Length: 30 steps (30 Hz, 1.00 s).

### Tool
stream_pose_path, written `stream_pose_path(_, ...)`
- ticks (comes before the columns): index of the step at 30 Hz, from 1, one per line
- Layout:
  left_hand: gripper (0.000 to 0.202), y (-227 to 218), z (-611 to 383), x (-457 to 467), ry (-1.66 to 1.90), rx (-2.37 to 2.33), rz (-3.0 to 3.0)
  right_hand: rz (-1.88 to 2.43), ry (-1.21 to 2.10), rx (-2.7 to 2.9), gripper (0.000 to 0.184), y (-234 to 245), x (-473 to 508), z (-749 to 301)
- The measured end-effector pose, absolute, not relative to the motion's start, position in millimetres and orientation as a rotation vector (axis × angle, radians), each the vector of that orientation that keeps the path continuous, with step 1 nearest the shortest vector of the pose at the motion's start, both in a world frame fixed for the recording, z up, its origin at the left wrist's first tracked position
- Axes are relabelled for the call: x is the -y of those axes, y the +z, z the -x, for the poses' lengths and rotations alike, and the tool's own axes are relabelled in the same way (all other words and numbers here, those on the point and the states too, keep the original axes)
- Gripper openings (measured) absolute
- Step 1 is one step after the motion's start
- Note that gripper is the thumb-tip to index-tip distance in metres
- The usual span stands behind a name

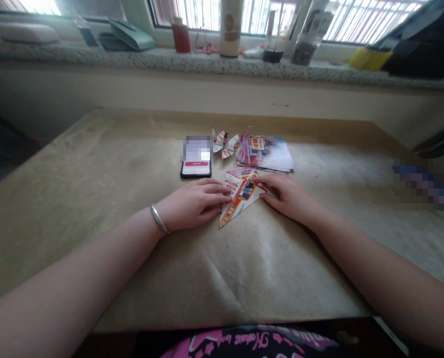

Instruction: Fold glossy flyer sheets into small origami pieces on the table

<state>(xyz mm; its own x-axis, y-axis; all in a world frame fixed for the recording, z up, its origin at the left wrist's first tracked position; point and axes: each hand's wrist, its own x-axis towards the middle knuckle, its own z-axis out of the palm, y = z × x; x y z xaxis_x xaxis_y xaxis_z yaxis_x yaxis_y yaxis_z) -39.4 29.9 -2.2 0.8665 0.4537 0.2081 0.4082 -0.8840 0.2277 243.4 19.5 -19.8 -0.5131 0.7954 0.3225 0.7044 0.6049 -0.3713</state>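
Note:
A folded sheet of printed paper (240, 196), white with red and orange print, lies on the table with a sharp point toward me. My left hand (203, 203), a silver bangle at its wrist, rests flat with its fingers stretched over the paper's left edge. I cannot see the left thumb. At the paper's right corner, my right hand (287, 196) has its index finger on top and its thumb by the lower edge, closed on the corner.
Beyond the hands are a phone (195, 166), small folded paper pieces (227, 144) and a stack of colourful flyers (267, 151). A granite windowsill (199, 62) holds bottles and jars. A blurred bluish object (425, 185) lies at the far right.

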Motion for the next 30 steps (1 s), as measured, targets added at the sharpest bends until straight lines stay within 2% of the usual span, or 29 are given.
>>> stream_pose_path(7,0.039,2,41,-31,0.315,-0.608,-2.844,1.162,0.252,2.324,0.043,-22,-20,-243)
stream_pose_path(13,0.036,6,35,-24,0.300,-0.638,-2.954,1.181,0.492,2.135,0.041,-16,-11,-243)
stream_pose_path(15,0.036,6,34,-22,0.307,-0.665,-2.984,1.170,0.520,2.099,0.033,-13,-9,-244)
stream_pose_path(17,0.035,5,33,-20,0.317,-0.717,-2.999,1.152,0.507,2.117,0.025,-10,-7,-246)
stream_pose_path(20,0.034,2,32,-20,0.344,-0.797,-3.007,1.147,0.485,2.192,0.037,-6,-7,-250)
stream_pose_path(22,0.033,0,30,-19,0.356,-0.827,-2.999,1.155,0.465,2.247,0.038,-5,-8,-252)
stream_pose_path(28,0.034,-4,23,-14,0.392,-0.944,-2.948,1.102,0.311,2.445,0.016,-7,-12,-253)
stream_pose_path(30,0.035,-6,21,-13,0.396,-0.931,-2.956,1.094,0.258,2.486,0.019,-8,-11,-250)
